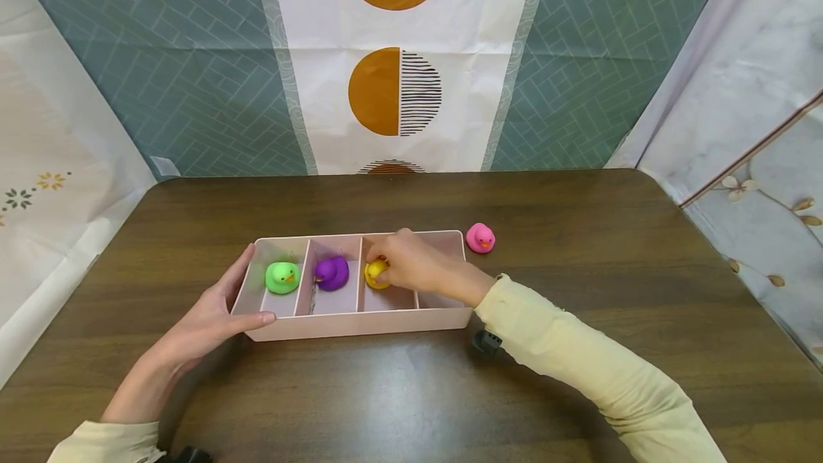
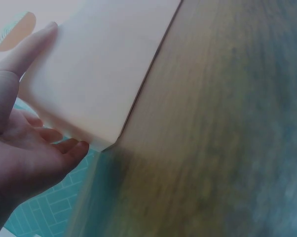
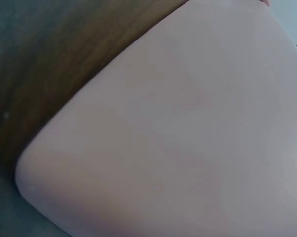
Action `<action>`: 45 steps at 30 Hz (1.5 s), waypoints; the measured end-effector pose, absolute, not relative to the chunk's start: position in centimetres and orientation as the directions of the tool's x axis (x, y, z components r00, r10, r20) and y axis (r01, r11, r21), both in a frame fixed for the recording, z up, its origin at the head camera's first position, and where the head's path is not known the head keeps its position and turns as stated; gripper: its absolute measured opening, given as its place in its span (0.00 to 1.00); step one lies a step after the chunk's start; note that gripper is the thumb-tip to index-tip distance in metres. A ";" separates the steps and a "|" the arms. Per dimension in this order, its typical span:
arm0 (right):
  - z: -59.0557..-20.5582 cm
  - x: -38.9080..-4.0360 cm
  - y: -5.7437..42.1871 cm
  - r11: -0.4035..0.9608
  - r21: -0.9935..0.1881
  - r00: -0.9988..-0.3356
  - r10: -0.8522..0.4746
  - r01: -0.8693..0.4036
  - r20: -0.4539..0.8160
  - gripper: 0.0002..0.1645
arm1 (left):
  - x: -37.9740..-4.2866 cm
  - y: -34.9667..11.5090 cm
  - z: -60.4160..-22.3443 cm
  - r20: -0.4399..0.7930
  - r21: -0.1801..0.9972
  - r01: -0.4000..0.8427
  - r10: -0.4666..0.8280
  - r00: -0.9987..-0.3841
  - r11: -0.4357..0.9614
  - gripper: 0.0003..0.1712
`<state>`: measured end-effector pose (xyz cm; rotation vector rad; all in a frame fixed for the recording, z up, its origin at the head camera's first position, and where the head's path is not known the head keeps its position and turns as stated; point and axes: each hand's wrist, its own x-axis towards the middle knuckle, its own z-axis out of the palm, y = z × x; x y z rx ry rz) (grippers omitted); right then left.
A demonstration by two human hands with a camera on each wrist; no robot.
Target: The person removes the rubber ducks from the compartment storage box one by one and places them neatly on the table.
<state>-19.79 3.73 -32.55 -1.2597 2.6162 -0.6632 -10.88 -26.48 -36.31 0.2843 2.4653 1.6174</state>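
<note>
A pale pink divided box (image 1: 360, 325) lies lengthwise on the table. My left hand (image 1: 204, 320) holds its left end, thumb on the front rim and fingers round the end wall; the left wrist view shows this hand (image 2: 35, 123) at the box corner. In the leftmost compartment sits a green rubber duck (image 1: 282, 278), and a purple rubber duck (image 1: 332, 274) is in the one beside it. My right hand (image 1: 414, 263) reaches into the third compartment and pinches a yellow rubber duck (image 1: 375, 275), partly hidden by the fingers. Only the box's outer wall (image 3: 178, 123) fills the right wrist view.
A pink rubber duck (image 1: 481, 238) stands on the table just beyond the box's right end. The brown wooden table (image 1: 566, 234) runs back to a patterned cloth backdrop (image 1: 212, 70). The right forearm passes over the box's right-hand compartment.
</note>
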 end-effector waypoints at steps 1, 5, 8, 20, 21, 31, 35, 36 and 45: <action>-32.6 -19.8 3.8 0.538 -0.463 -0.629 -0.776 -0.704 0.054 0.07 | -10.9 -26.5 -36.3 -0.048 0.917 0.058 0.254 -0.966 0.394 0.60; -32.6 -19.7 3.8 0.495 -0.475 -0.599 -0.796 -0.728 0.088 0.05 | -10.8 -26.6 -36.3 -0.047 0.916 0.058 0.250 -0.967 0.396 0.60; -32.6 -19.6 3.9 0.484 -0.477 -0.592 -0.800 -0.733 0.098 0.06 | -10.7 -26.7 -36.3 -0.041 0.916 0.062 0.247 -0.968 0.396 0.60; -31.4 -19.2 4.5 0.536 -0.521 -0.667 -0.740 -0.664 0.089 0.17 | -10.6 -26.8 -36.3 -0.028 0.920 0.074 0.254 -0.967 0.384 0.60; -31.4 -19.2 4.6 0.536 -0.527 -0.669 -0.738 -0.659 0.086 0.17 | -10.6 -26.8 -36.3 -0.027 0.922 0.075 0.255 -0.967 0.379 0.60; -30.9 -19.2 6.1 0.493 -0.551 -0.647 -0.753 -0.673 0.117 0.17 | -10.6 -26.6 -36.4 -0.029 0.930 0.068 0.256 -0.966 0.360 0.60; -30.7 -19.2 6.7 0.466 -0.564 -0.636 -0.759 -0.682 0.142 0.16 | -10.7 -26.6 -36.4 -0.031 0.930 0.066 0.256 -0.966 0.360 0.60; -30.6 -19.2 6.8 0.457 -0.568 -0.632 -0.761 -0.684 0.149 0.16 | -10.7 -26.6 -36.4 -0.029 0.931 0.067 0.256 -0.966 0.358 0.60; -29.9 -19.3 8.3 0.414 -0.621 -0.646 -0.736 -0.666 0.202 0.17 | -10.8 -26.4 -36.4 -0.015 0.938 0.078 0.264 -0.964 0.338 0.60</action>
